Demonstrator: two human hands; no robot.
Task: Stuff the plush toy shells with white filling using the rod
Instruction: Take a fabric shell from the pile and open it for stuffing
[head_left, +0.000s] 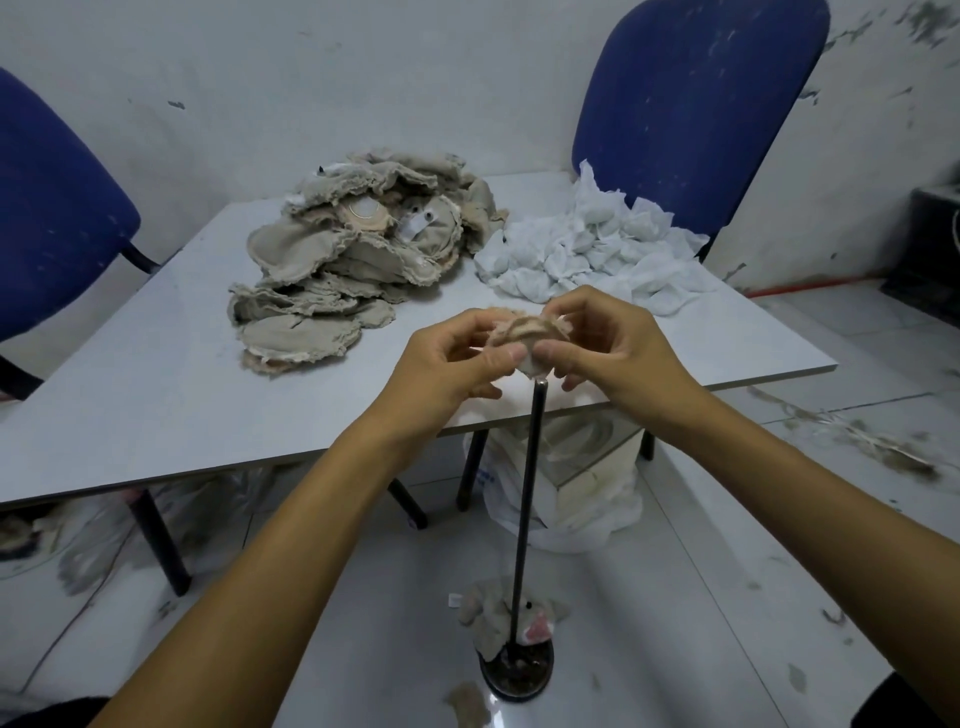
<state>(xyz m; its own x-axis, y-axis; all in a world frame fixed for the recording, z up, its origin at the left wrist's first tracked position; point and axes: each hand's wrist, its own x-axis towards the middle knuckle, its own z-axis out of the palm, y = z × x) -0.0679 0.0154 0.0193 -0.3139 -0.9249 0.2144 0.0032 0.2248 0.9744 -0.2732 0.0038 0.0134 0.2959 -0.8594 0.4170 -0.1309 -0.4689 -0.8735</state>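
a plush shell (527, 338) with white filling is pinched by both hands, left (447, 358) and right (618, 345), just above the rod (525, 512) tip at twelve o'clock; an off-centre push could spill filling.

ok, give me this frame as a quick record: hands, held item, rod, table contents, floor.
left hand: pinches the plush shell
right hand: pinches the same shell from the other side
shell position: held just above the rod tip, white showing at its lower edge
rod: dark, upright on a round base on the floor
table: pile of empty shells; heap of white filling packets
floor: a plush toy lies at the rod's base
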